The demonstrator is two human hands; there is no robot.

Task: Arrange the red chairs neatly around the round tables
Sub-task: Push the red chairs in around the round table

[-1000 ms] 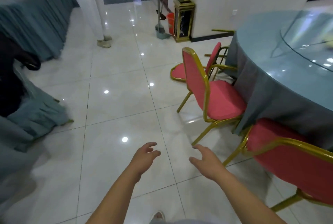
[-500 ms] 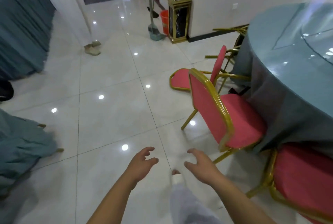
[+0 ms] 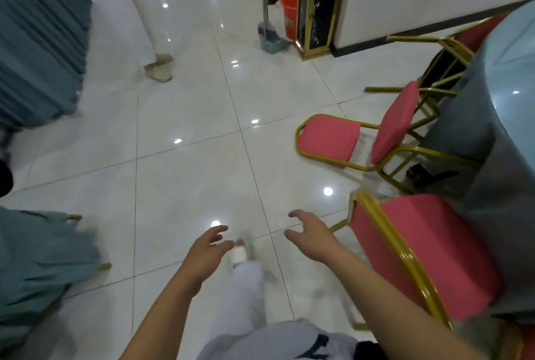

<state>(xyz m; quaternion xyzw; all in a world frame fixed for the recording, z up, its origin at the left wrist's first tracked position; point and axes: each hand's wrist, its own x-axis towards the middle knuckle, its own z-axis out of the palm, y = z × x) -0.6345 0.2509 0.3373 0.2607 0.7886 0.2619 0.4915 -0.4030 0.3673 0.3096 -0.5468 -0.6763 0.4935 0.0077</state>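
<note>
A red chair with a gold frame (image 3: 425, 252) stands upright at the right, its seat tucked toward the round table with the grey-blue cloth (image 3: 498, 139). Beyond it a second red chair (image 3: 333, 141) lies tipped over on the floor, backrest flat on the tiles, seat on edge. A third chair (image 3: 451, 53) lies overturned further back by the table. My left hand (image 3: 208, 249) and my right hand (image 3: 311, 236) reach forward over the floor, fingers loosely spread, holding nothing. The right hand is just left of the upright chair's backrest.
A gold-trimmed bin (image 3: 318, 6), a red bucket (image 3: 290, 12) and a mop (image 3: 267, 35) stand by the far wall. Another person's legs (image 3: 136, 12) are at the back left. Draped teal tablecloths (image 3: 37, 35) hang at the left. White tiled floor (image 3: 188, 180) lies between.
I have stepped forward: the upright chair has slid down and right in view, the tipped chair is closer. Both hands stay held out with nothing in them.
</note>
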